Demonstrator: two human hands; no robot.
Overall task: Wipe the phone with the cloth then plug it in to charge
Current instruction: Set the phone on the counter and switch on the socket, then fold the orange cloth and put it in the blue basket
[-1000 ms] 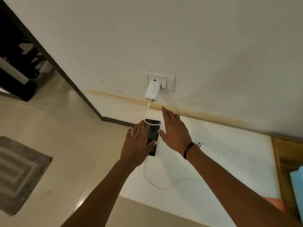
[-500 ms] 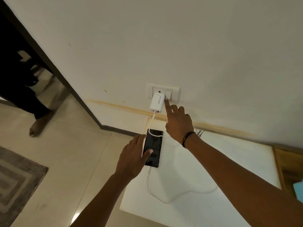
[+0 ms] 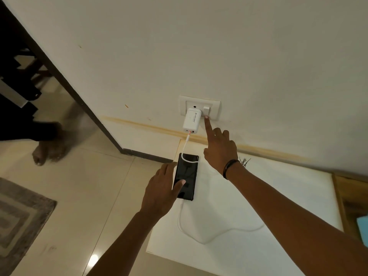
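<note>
On phone [image 3: 186, 176] — left hand [image 3: 161, 193]; right hand [image 3: 220, 150] — switch [image 3: 206, 110]

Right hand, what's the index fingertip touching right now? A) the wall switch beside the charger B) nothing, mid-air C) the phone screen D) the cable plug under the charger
A: the right hand points up with its index fingertip on the lower edge of the wall switch, just right of the white charger; the phone lies under the left hand thumb instead.
</note>
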